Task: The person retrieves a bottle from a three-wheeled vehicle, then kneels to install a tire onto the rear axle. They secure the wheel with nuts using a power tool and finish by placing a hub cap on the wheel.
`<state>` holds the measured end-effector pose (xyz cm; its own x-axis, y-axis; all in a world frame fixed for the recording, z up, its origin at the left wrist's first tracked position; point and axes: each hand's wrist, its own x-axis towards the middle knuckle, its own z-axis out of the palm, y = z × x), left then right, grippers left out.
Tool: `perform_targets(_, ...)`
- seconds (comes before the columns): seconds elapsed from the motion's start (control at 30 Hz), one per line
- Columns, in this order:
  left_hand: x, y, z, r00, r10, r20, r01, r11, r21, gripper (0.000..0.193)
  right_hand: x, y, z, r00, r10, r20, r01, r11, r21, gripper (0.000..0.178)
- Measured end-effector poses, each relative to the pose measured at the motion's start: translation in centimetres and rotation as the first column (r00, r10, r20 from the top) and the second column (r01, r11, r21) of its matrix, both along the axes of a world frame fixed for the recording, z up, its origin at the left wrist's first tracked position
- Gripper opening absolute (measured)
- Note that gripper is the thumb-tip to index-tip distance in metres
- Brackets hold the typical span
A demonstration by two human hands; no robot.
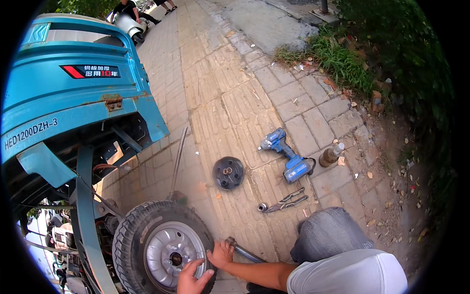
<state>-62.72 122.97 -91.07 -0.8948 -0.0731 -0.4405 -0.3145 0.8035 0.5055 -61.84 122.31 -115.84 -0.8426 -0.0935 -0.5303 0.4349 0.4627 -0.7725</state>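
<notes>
Presently, we find the left hand (191,281) extended from the lower edge, its thumb and index finger held apart, with nothing seen between them. The right hand (222,255) reaches leftward on a bent arm, fingers directed at the outer edge of the tyre (128,245); whether they press on it or grip anything, we cannot tell. The wheel's silver rim (164,235) stands just left of the right fingers and partly behind the left hand, its centre hole left of the left index finger. We record a metal bar (248,254) just beside the right hand. Farther out on the paving (210,115) lie a black round part (236,180), pliers (289,200) and a blue power tool (297,168).
</notes>
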Motion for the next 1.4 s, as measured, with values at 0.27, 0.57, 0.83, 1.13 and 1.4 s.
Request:
perform_targets(0.27,1.0,-1.6,-0.6,0.997,-0.058,-0.052,0.056,0.998,-0.037,0.046,-6.5,0.5,-0.8,0.955,-0.28,-0.098,0.256,0.946,-0.2,0.046)
perform_targets(0.57,0.5,-0.8,-1.1,0.997,-0.057,-0.046,0.06,0.997,0.053,0.046,-11.0,6.2,-7.5,0.881,-0.473,0.017,0.471,0.873,-0.129,0.036)
perform_targets(0.83,0.2,-1.0,-1.4,0.995,-0.095,-0.017,0.096,0.993,0.071,0.049,-11.7,7.7,-9.1,0.871,-0.491,0.017,0.487,0.859,-0.156,0.03)
perform_targets(1.13,0.2,-1.4,-1.1,0.99,-0.141,-0.027,0.143,0.983,0.117,0.05,-15.0,11.1,-9.0,0.822,-0.507,-0.258,0.508,0.859,-0.068,0.028)
perform_targets(1.4,-1.0,-0.8,-1.2,0.974,-0.222,-0.041,0.226,0.958,0.176,0.047,-16.8,13.7,-8.9,0.79,-0.431,-0.436,0.494,0.869,0.036,0.023)
